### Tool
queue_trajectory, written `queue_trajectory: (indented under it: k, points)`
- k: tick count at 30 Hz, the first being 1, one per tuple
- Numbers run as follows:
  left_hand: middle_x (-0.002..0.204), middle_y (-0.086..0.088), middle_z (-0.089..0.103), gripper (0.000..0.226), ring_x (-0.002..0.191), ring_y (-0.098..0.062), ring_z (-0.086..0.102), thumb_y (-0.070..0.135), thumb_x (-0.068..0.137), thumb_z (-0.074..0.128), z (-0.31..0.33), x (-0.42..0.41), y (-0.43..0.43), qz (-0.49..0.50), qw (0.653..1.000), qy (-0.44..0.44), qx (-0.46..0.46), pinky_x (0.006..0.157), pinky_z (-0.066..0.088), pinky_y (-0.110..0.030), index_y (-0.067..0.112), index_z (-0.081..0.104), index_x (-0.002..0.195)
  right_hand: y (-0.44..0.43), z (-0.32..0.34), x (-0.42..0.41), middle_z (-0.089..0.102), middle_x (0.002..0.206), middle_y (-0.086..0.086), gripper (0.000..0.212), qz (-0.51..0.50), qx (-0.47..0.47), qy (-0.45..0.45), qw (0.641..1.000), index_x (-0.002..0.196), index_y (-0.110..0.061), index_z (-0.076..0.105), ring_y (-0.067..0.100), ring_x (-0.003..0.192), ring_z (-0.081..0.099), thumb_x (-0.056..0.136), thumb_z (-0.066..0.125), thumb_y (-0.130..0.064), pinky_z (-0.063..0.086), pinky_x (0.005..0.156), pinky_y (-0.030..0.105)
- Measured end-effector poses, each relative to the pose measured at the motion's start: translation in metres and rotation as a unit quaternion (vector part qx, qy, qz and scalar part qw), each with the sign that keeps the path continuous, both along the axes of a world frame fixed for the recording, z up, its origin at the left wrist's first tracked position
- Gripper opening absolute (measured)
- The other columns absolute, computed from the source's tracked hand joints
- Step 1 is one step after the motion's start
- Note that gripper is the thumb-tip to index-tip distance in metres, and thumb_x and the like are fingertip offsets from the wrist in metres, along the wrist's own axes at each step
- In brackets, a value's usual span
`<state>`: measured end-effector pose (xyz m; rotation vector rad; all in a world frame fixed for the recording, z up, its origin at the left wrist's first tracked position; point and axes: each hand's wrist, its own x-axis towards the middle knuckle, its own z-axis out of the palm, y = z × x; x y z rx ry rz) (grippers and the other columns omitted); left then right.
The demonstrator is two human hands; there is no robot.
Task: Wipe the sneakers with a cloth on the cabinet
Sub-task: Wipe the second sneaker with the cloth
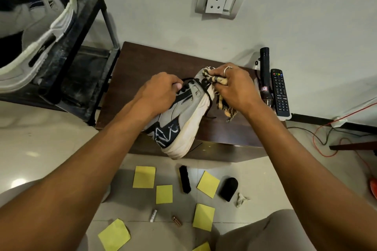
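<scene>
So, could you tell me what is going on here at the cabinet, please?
A person is wiping a grey-and-white sneaker on the dark cabinet. The left hand grips it at the laces, holding it tilted, while the right hand holds a bunched striped cloth against its toe end. A second sneaker sits on the black rack to the left; a torch and a remote lie by the cabinet's right edge.

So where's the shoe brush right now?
In the head view the black brush lies on the floor, centre frame, in front of the cabinet, a yellow sticky note on its left and another on its right.
</scene>
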<state>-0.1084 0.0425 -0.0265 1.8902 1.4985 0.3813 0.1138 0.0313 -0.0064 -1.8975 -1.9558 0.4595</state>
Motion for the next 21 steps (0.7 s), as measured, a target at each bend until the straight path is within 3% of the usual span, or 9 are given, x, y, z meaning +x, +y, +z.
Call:
queue_trajectory:
  k: [1, 3, 4, 6, 9, 11, 14, 21]
  points:
    - [0.142, -0.007, 0.049, 0.044, 0.132, -0.031, 0.049, 0.048, 0.105, 0.047, 0.000, 0.006, -0.005, 0.005, 1.000, 0.029, -0.003, 0.108, 0.040, -0.044, 0.025, 0.057, 0.141, 0.001, 0.000, -0.001, 0.065, 0.125, -0.005, 0.038, 0.002, 0.001, -0.020, 1.000, 0.124, -0.025, 0.072, 0.015, 0.113, 0.062, 0.090, 0.070, -0.009, 0.048, 0.097, 0.026]
    - [0.160, -0.010, 0.025, 0.079, 0.149, -0.040, 0.022, 0.077, 0.092, 0.041, 0.000, 0.020, -0.020, -0.018, 0.989, 0.149, 0.015, 0.120, 0.017, -0.064, 0.028, 0.038, 0.154, 0.002, 0.001, -0.003, 0.064, 0.125, -0.003, 0.035, 0.011, 0.005, -0.052, 0.999, 0.123, -0.025, 0.073, 0.019, 0.112, 0.063, 0.090, 0.070, -0.012, 0.051, 0.098, 0.035]
    - [0.167, -0.010, 0.011, 0.095, 0.154, -0.041, 0.005, 0.086, 0.085, 0.037, -0.002, 0.028, -0.028, -0.040, 0.976, 0.207, 0.045, 0.118, 0.004, -0.070, 0.027, 0.026, 0.159, 0.002, 0.001, -0.004, 0.064, 0.125, -0.003, 0.034, 0.014, 0.010, -0.061, 0.998, 0.122, -0.025, 0.073, 0.020, 0.111, 0.063, 0.090, 0.070, -0.012, 0.051, 0.097, 0.038]
    - [0.170, -0.011, -0.008, 0.113, 0.155, -0.041, -0.012, 0.094, 0.078, 0.030, -0.010, 0.037, -0.039, -0.085, 0.946, 0.294, 0.107, 0.116, -0.006, -0.074, 0.024, 0.004, 0.163, 0.001, 0.001, -0.006, 0.065, 0.123, -0.003, 0.033, 0.015, 0.021, -0.067, 0.997, 0.120, -0.025, 0.073, 0.020, 0.110, 0.064, 0.090, 0.069, -0.012, 0.052, 0.096, 0.039]
    - [0.171, -0.010, 0.000, 0.112, 0.157, -0.039, -0.001, 0.093, 0.080, 0.028, -0.020, 0.040, -0.038, -0.107, 0.939, 0.311, 0.099, 0.118, 0.002, -0.072, 0.025, -0.005, 0.163, -0.008, 0.002, -0.009, 0.066, 0.121, -0.004, 0.030, 0.034, 0.022, -0.058, 0.997, 0.118, -0.022, 0.075, 0.018, 0.106, 0.065, 0.090, 0.071, -0.011, 0.054, 0.091, 0.036]
    - [0.171, -0.009, 0.006, 0.111, 0.155, -0.040, 0.011, 0.092, 0.081, 0.033, -0.022, 0.042, -0.033, -0.099, 0.946, 0.301, 0.065, 0.119, 0.010, -0.068, 0.025, -0.001, 0.163, -0.019, 0.001, -0.012, 0.066, 0.118, -0.005, 0.030, 0.077, 0.018, -0.060, 0.995, 0.117, -0.021, 0.076, 0.018, 0.102, 0.066, 0.089, 0.072, -0.010, 0.056, 0.089, 0.036]
    - [0.169, -0.009, 0.016, 0.110, 0.146, -0.038, 0.031, 0.090, 0.081, 0.040, -0.020, 0.047, -0.036, -0.093, 0.943, 0.308, 0.087, 0.114, 0.022, -0.063, 0.022, 0.009, 0.162, -0.027, 0.001, -0.009, 0.067, 0.115, -0.006, 0.030, 0.117, 0.014, -0.083, 0.989, 0.116, -0.020, 0.077, 0.018, 0.099, 0.067, 0.087, 0.074, -0.010, 0.056, 0.088, 0.039]
    - [0.169, -0.009, 0.019, 0.105, 0.143, -0.037, 0.035, 0.085, 0.085, 0.041, -0.014, 0.059, -0.041, -0.116, 0.928, 0.336, 0.116, 0.112, 0.023, -0.062, 0.021, 0.009, 0.163, 0.012, 0.006, 0.011, 0.067, 0.117, 0.001, 0.031, 0.024, 0.034, -0.112, 0.993, 0.116, -0.021, 0.076, 0.024, 0.102, 0.065, 0.089, 0.068, -0.006, 0.054, 0.090, 0.038]
